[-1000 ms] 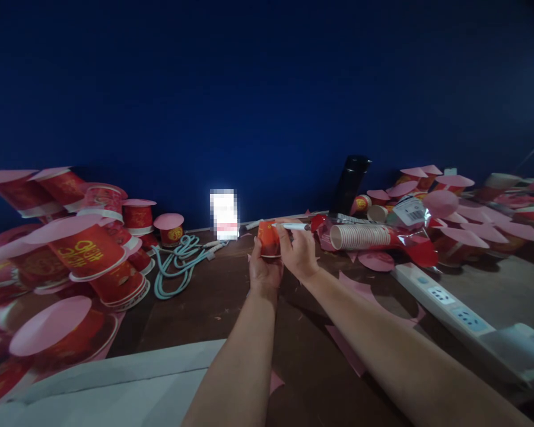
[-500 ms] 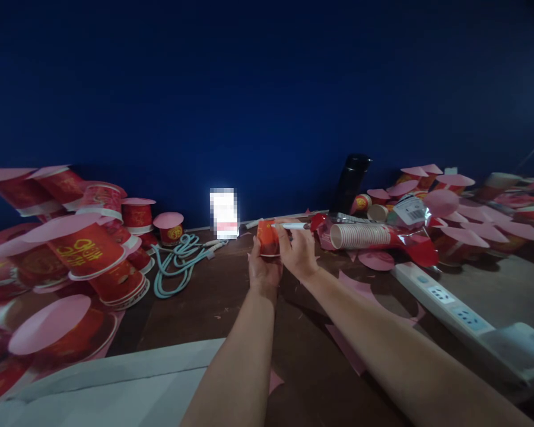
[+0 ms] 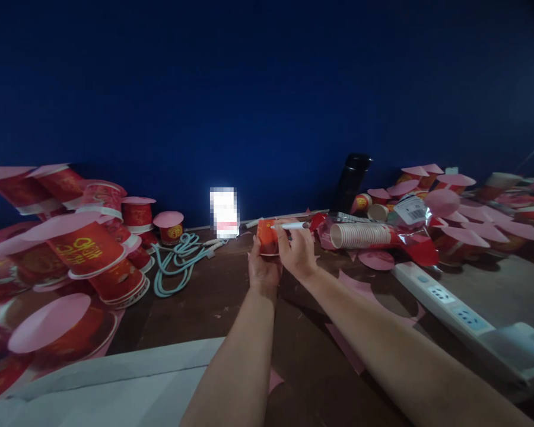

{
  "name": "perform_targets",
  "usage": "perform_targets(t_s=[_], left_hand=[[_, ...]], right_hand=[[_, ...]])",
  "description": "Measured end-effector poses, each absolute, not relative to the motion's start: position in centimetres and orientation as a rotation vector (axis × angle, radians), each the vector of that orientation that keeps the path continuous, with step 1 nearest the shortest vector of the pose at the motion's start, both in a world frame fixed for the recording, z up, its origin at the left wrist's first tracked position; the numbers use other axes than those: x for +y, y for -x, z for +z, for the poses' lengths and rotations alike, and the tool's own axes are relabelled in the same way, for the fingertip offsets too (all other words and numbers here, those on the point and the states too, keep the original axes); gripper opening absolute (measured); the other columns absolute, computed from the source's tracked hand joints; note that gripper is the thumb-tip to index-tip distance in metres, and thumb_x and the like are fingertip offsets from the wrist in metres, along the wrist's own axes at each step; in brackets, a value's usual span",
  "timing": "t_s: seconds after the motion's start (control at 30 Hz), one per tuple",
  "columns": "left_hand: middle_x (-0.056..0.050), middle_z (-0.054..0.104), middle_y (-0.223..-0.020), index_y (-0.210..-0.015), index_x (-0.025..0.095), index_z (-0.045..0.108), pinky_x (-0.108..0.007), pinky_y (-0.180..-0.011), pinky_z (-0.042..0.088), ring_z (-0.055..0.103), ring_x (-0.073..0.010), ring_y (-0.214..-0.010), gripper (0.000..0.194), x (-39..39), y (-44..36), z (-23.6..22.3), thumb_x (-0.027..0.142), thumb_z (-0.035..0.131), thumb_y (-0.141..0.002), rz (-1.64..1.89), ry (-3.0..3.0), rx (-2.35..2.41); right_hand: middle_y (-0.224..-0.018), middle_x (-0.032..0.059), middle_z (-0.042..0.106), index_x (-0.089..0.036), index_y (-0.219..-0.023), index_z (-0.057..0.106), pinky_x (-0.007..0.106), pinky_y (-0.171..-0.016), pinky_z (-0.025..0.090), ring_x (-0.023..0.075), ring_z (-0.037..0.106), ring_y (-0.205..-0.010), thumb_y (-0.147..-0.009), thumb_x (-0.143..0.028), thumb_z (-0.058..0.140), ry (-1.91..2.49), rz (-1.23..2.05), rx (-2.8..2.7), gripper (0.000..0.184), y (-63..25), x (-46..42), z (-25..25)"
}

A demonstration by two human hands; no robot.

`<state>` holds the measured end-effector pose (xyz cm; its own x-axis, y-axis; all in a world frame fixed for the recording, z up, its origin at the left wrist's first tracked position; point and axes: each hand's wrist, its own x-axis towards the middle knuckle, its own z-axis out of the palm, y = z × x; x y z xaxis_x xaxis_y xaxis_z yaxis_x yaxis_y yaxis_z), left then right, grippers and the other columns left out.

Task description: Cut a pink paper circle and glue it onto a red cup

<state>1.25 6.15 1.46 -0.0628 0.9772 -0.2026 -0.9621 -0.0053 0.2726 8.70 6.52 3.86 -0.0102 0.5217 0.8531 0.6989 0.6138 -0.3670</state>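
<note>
A red paper cup (image 3: 268, 238) is upside down above the brown table, its white rim at the bottom. My left hand (image 3: 264, 271) is closed round it from the left and below. My right hand (image 3: 299, 251) pinches a white pen (image 3: 292, 226), whose tip is at the cup's upper side. Whether the tip touches the cup I cannot tell. To the right lies a stack of paper cups (image 3: 365, 235) in a torn red and clear plastic sleeve.
Red cups topped with pink paper discs (image 3: 86, 246) are piled at left, more (image 3: 467, 234) at right. A pale blue cable (image 3: 175, 270), a glowing phone (image 3: 225, 212), a black flask (image 3: 352, 181) and a power strip (image 3: 445, 299) lie around. Pink paper scraps (image 3: 356, 290) litter the table.
Almost nothing differs. Both hands keep their hold on the cup and the pen, with at most a very slight shift at the pen.
</note>
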Motion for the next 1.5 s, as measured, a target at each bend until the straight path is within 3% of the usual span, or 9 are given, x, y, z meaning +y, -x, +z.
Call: perform_targets(t_s=[0.83, 1.5], left_hand=[[-0.007, 0.07, -0.089, -0.093, 0.014, 0.066, -0.027, -0.085, 0.049, 0.066, -0.0156, -0.085, 0.027, 6.28, -1.19, 1.26, 0.034, 0.051, -0.086, 1.58, -0.087, 0.383], [-0.006, 0.069, -0.088, -0.092, 0.015, 0.066, -0.029, -0.087, 0.048, 0.065, -0.0155, -0.087, 0.023, 6.17, -1.34, 1.46, 0.034, 0.055, -0.084, 1.617, -0.098, 0.438]], right_hand=[[-0.094, 0.0088, 0.069, -0.018, -0.093, 0.062, 0.037, -0.082, 0.045, 0.0232, 0.062, -0.089, -0.09, -0.028, 0.045, 1.044, -0.239, -1.674, 0.02, -8.65, 6.66, 3.51], [-0.097, 0.0085, 0.069, -0.02, -0.099, 0.065, 0.038, -0.089, 0.047, 0.0218, 0.062, -0.098, -0.092, -0.031, 0.043, 0.987, -0.107, -1.679, 0.025, -8.39, 6.02, 4.23]])
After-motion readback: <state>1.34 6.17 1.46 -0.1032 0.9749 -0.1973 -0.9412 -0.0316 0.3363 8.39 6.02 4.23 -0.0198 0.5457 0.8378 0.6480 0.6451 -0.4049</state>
